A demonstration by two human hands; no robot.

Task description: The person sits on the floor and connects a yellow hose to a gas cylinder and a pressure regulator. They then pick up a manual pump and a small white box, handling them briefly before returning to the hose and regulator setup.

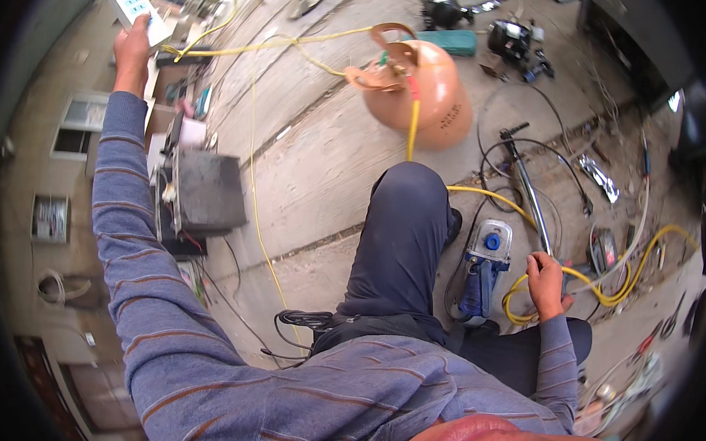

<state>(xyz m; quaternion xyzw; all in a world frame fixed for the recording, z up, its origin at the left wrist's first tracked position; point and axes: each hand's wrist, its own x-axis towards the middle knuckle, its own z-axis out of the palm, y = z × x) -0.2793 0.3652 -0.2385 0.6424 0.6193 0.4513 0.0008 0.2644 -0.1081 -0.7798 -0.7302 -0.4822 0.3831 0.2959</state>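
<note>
Right hand (547,286): Hung to the right of the bent leg (399,238), fingers partly curled at the lower end of the metal tube (527,193); could not tell whether clamped on anything.
Blue machine (483,273): Stood between bent leg and right hand, blue cap uppermost.
Yellow hose (413,132): Looped around the right hand's area, passed out of sight behind the bent leg, and showed again at the orange tank (441,90). Judged best left slack, free of kinks and clear of the leg.
Grey block (207,190): Sat left of the bent leg, close by the outstretched left arm.
Orange tank: Rested beyond the bent leg, handle ring toward the left. Judged best guarded against any tug on the hose.
Left hand (132,49): Reached far forward, well apart from the right hand, touching the white box (139,5); could not tell how firmly gripped, with most fingers hidden.
White box: Lay at the far left, blue marks facing up. Judged to need firm, level support, without leaning on the stretched arm.
</note>
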